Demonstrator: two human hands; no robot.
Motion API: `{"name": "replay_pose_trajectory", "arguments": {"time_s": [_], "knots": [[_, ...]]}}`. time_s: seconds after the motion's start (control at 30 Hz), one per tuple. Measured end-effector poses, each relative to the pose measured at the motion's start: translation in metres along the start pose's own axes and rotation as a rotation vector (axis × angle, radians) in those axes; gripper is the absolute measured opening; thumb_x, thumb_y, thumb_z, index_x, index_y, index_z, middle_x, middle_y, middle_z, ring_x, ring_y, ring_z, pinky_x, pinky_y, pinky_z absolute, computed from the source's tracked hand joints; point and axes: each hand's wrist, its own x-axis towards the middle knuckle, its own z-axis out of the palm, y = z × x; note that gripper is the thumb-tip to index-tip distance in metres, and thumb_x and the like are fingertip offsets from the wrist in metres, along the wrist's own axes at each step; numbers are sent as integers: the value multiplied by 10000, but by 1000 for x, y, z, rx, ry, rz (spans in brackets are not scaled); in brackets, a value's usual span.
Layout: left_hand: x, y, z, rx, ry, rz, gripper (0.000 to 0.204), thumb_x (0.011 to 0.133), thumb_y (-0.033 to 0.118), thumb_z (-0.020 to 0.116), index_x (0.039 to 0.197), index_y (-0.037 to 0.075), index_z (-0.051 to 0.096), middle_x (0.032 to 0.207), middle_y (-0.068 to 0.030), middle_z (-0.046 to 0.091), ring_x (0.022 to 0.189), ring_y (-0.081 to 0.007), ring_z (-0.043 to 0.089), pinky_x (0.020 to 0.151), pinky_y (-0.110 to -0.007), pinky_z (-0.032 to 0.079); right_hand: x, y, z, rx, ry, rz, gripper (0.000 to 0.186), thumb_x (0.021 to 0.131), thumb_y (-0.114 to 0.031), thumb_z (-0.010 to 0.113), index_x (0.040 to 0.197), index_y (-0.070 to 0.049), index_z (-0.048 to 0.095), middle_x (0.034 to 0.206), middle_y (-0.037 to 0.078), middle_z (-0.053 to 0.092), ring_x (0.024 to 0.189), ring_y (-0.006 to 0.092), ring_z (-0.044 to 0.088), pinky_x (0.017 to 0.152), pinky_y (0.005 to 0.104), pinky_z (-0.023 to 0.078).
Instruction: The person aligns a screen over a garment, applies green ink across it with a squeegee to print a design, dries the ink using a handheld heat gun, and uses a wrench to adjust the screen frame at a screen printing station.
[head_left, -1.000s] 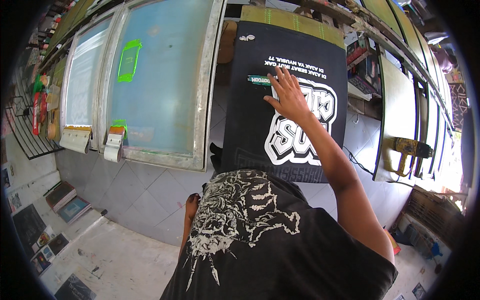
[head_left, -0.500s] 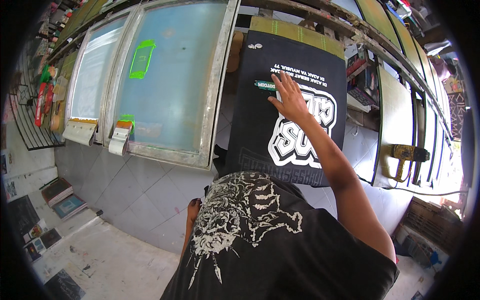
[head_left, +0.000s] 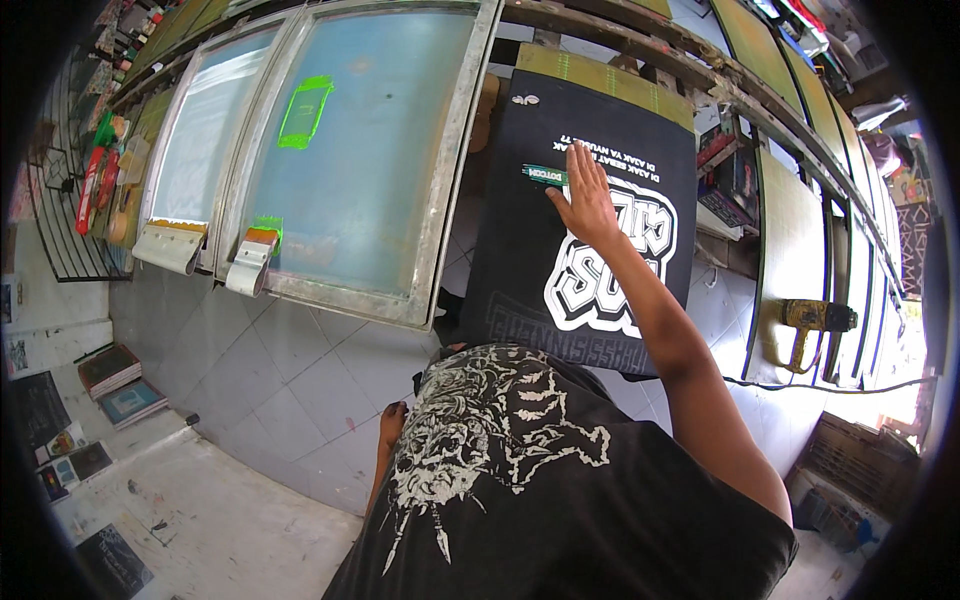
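If not fully dry, liable to smear under light pressure: white lettered print [head_left: 595,275] on black cloth [head_left: 510,250], spread over an olive board [head_left: 560,68]. Right hand [head_left: 590,205]: flat over the print's upper part, fingers straight and close together, grasping nothing; contact or slight hover, cannot tell. Likely causes of damage: tacky ink, a sideways drag, a careless thumb near the small teal print [head_left: 545,178]. Left hand [head_left: 393,420]: low beside the printed black shirt [head_left: 540,480], partly hidden; grip, cannot tell. Yellow heat gun [head_left: 817,316]: on the pale board [head_left: 785,240] to the right, dark cord [head_left: 860,389] near; possible scorch if hot, possible fall if tugged. Metal-handled squeegee [head_left: 248,270]: at the large framed screen's [head_left: 370,170] near edge; possible drop if knocked.
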Motion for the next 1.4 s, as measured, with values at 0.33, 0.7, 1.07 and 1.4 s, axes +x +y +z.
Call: {"name": "replay_pose_trajectory", "arguments": {"time_s": [0.33, 0.7, 1.07, 1.4], "knots": [[9, -27, 7, -117, -9, 9, 389, 908, 341, 553, 1011, -29, 608, 883, -110, 655, 746, -179, 601, 658, -301, 481, 2, -3, 9, 53, -217, -68, 680, 944, -405, 430, 1422, 20, 200, 1484, 196, 211, 1390, 314, 174, 1119, 452, 161], [-20, 4, -16, -313, -39, 68, 384, 905, 325, 570, 1000, -47, 586, 882, -117, 624, 762, -185, 590, 680, -299, 496, 0, -14, 7, -188, -216, -42, 735, 913, -462, 451, 1420, 13, 215, 1486, 217, 185, 1388, 341, 161, 1107, 492, 162], [-24, -59, -57, -117, -17, 135, 430, 886, 351, 583, 1058, -43, 586, 957, -150, 634, 842, -205, 603, 712, -307, 489, -2, -16, 22, -203, -157, -2, 767, 905, -490, 443, 1421, 25, 205, 1489, 208, 188, 1392, 332, 155, 1102, 491, 170], [-44, -55, -98, -203, -16, -43, 346, 882, 325, 576, 1037, 16, 587, 835, -56, 611, 682, -146, 594, 506, -262, 434, 81, 23, 2, 100, 204, 244, 753, 917, -524, 405, 1426, -2, 216, 1441, 279, 249, 1354, 401, 226, 1097, 465, 205]]}}
